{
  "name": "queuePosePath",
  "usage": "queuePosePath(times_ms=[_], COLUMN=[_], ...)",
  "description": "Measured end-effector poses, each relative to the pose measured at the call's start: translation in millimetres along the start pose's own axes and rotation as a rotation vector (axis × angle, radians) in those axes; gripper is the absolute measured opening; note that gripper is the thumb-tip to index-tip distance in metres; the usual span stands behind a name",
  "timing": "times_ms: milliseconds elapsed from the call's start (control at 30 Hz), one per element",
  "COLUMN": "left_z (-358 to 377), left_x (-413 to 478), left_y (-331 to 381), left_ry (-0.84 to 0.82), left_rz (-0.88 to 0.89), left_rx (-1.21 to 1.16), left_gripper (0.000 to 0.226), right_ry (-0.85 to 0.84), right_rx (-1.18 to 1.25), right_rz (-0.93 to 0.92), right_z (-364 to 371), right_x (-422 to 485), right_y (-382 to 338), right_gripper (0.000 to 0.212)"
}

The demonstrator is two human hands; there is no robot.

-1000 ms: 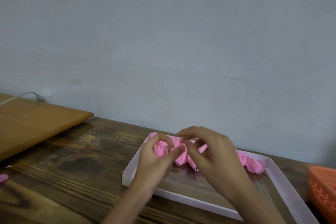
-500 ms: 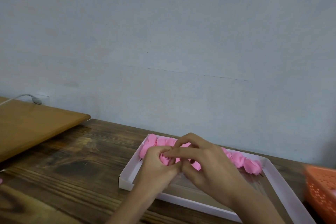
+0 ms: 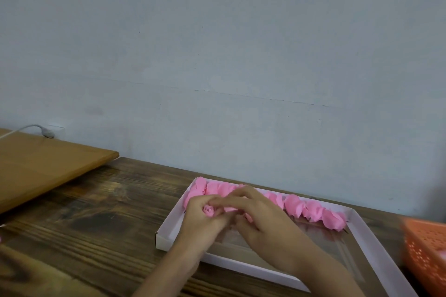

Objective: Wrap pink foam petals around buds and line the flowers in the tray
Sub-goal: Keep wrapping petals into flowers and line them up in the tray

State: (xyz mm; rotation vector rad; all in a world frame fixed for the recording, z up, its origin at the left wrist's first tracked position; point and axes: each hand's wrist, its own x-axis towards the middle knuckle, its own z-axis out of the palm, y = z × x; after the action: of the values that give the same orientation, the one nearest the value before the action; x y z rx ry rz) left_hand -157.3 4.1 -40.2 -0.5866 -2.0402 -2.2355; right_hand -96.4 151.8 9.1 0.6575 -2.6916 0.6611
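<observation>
a shallow white tray lies on the dark wooden surface, toward the right, close to the grey-blue wall. a row of finished pink foam flowers runs along the tray's far side from its far left corner almost to its far right corner, each one touching the next. part of the row is hidden behind the hands.

both hands work over the left part of the tray, touching each other. the left hand has its fingers curled around a rolled pink flower, whose spiral top shows between them. the right hand reaches across from the right with its fingers bent over the same flower and its thumb beneath, pink foam showing in the pinch. the flower is held just in front of the row's left end, and i cannot tell whether it touches the tray floor.

a lighter wooden board lies at the far left, with a white plug and cable at a wall socket behind it. an orange perforated basket sits just right of the tray, cut off by the edge and blurred.
</observation>
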Motion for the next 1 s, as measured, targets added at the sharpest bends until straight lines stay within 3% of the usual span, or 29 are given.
queuePosePath(times_ms=[167, 267, 500, 533, 600, 733, 800, 867, 1000], left_z=[-2, -1, 11, 11, 8, 5, 5, 6, 5], left_x=[5, 4, -7, -7, -8, -10, -11, -12, -11], left_y=[-3, -5, -4, -3, 0, 0, 2, 4, 10], left_ry=[0.153, 0.163, 0.107, 0.076, -0.011, -0.124, -0.149, -0.159, -0.069], left_rz=[-0.115, -0.187, -0.274, -0.282, -0.305, -0.353, -0.376, -0.384, -0.339], left_rx=[-0.486, -0.611, -0.59, -0.599, -0.572, -0.476, -0.443, -0.426, -0.398], left_gripper=[0.038, 0.041, 0.042, 0.05, 0.069, 0.085, 0.078, 0.067, 0.044], right_ry=[0.173, 0.328, 0.376, 0.356, 0.286, 0.177, 0.142, 0.126, 0.279], right_rx=[0.514, 0.527, 0.542, 0.609, 0.815, 1.111, 1.185, 1.099, 0.971], right_rz=[0.235, 0.331, 0.38, 0.394, 0.43, 0.574, 0.68, 0.689, 0.457], right_z=[38, 64, 74, 70, 64, 56, 54, 57, 71], right_x=[4, 6, 4, 6, 10, 13, 15, 15, 11], right_y=[-15, -17, -11, -11, -11, -17, -14, -10, -16], right_gripper=[0.046, 0.029, 0.012, 0.005, 0.018, 0.029, 0.023, 0.016, 0.015])
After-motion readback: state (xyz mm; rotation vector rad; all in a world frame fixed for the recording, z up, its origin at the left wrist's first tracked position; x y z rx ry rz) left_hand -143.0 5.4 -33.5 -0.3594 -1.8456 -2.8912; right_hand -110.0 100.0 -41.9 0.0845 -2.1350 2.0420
